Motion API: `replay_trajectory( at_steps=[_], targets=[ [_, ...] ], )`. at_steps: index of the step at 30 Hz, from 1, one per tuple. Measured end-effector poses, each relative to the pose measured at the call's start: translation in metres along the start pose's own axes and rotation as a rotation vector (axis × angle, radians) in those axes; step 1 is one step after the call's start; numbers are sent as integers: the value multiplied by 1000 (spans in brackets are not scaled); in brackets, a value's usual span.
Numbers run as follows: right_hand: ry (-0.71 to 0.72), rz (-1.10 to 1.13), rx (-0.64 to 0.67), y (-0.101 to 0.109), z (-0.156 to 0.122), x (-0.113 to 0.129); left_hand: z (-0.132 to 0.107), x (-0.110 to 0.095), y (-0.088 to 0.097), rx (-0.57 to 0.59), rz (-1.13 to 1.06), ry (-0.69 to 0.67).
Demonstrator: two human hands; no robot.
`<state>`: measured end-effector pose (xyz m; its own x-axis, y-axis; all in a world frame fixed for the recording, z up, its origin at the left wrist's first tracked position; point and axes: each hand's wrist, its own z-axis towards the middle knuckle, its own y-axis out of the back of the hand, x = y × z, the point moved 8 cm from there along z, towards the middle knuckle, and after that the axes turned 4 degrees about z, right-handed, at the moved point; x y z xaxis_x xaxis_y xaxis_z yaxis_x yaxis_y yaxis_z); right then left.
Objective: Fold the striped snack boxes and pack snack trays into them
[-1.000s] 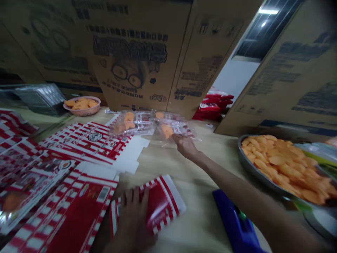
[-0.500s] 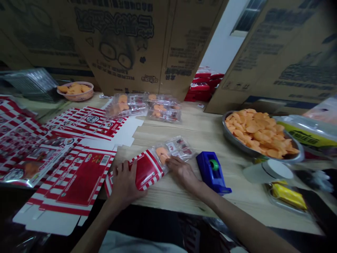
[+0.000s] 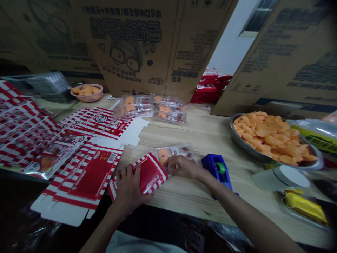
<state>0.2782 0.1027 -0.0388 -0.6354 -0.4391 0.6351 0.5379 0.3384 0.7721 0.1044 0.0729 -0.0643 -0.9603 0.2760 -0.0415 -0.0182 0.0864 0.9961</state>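
Lower centre of the frame: the left hand [image 3: 131, 190] lies flat, fingers spread, pressing on a red-and-white striped carton [image 3: 151, 173] near the front edge of the wooden table [image 3: 202, 131]. Just right of it, the right hand [image 3: 182, 166] has its fingers curled and pinched on the near edge of a clear tray [image 3: 174, 153] that holds an orange snack piece. The tray lies at the carton's upper right end, touching it; whether it is partly inside cannot be told.

Beside the right hand, to the right: a blue tape dispenser [image 3: 217, 168].

Lower left: flat carton blanks [image 3: 86, 175], overlapping, spreading towards the left edge.

Lower right: a yellow packet [image 3: 305, 207] and a white lid [image 3: 285, 175].

Right of centre: a metal bowl [image 3: 238, 135] heaped with orange chips [image 3: 271, 135].

Centre, farther back: filled clear trays [image 3: 152, 107], side by side.

Upper left: a pink basket [image 3: 86, 92] of orange pieces, beside stacked empty trays [image 3: 48, 84].

Background: large cardboard boxes [image 3: 137, 45], with red packets [image 3: 209, 88] between them.
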Motion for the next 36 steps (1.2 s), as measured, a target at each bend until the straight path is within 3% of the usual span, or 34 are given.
replay_trajectory(
  at_steps=[4,7,10,20,22,25,29,32,36],
  targets=[
    [-192,9,-223,30,44,-30,-1,-1,-1,-3,3,8],
    [-254,9,-158,16,75,-43,-1,-1,-2,-16,10,16],
    [-274,22,-140,2,81,-46,-1,-1,0,-29,7,28],
    [-137,101,-79,-12,56,-25,-2,-6,1,-36,-1,-34],
    [-239,117,-232,4,49,-39,-1,-6,-1,-33,11,-35],
    [-472,68,-526,40,16,-73,-1,-5,-4,-20,19,-39],
    [-637,66,-630,64,-28,-102,1,-4,-5,15,28,-36],
    [-612,131,-555,48,-32,-91,2,-6,-4,32,28,-39],
    [-487,347,-417,-2,-8,-38,2,-9,-3,26,27,-57]
  ],
)
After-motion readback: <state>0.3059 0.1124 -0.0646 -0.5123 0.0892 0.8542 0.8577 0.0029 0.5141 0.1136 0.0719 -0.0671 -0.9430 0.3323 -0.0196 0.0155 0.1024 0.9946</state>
